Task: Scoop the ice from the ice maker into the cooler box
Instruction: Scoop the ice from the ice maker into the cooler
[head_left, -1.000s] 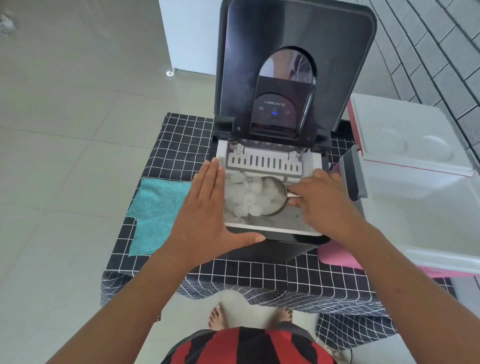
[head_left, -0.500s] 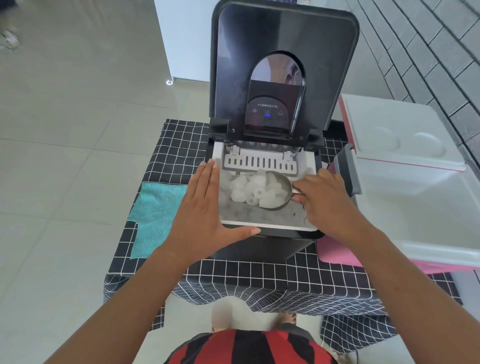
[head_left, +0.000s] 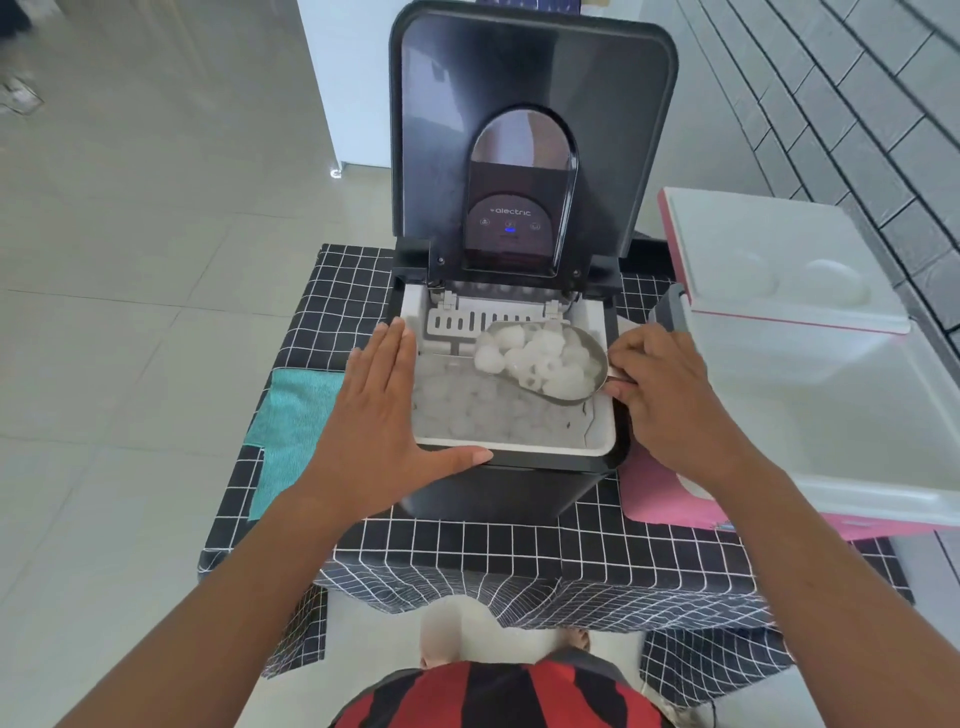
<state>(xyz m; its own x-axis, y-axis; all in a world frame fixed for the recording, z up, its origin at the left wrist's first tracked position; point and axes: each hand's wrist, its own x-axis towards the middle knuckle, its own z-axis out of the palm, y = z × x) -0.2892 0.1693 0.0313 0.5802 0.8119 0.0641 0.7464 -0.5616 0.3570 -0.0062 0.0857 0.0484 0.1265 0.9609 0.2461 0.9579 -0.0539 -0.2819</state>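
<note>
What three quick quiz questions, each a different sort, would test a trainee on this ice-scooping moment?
1. True or false: the round metal scoop heaped with white ice cubes is over the open pink-and-white cooler box.
2. Multiple choice: the left hand is (A) gripping the teal cloth, (B) resting flat against the black ice maker, (C) holding the raised lid.
3. Fill in: the right hand grips the scoop's ____.

Key:
1. False; it is above the ice maker's white basket.
2. B.
3. Handle.
</note>
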